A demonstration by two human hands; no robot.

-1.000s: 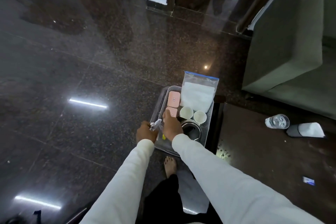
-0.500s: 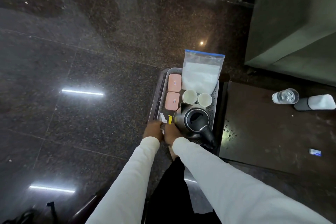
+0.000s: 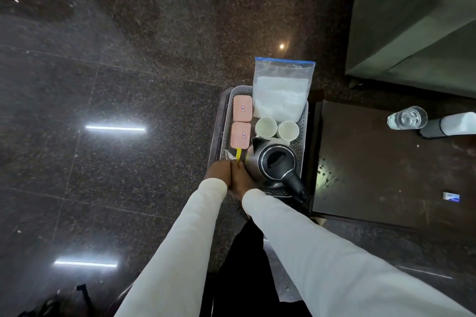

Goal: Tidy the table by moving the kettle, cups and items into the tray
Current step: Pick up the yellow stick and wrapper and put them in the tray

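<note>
The left hand (image 3: 217, 171) and right hand (image 3: 240, 180) meet at the tray's (image 3: 304, 121) near-left corner, seemingly tucking small sachets (image 3: 238, 154) in; their exact hold I cannot tell. Right of them the kettle (image 3: 274, 165) sits in the tray, cups (image 3: 277, 128) beyond. Next, probably, the glass (image 3: 407, 118) far right on the table (image 3: 365, 162).
</note>
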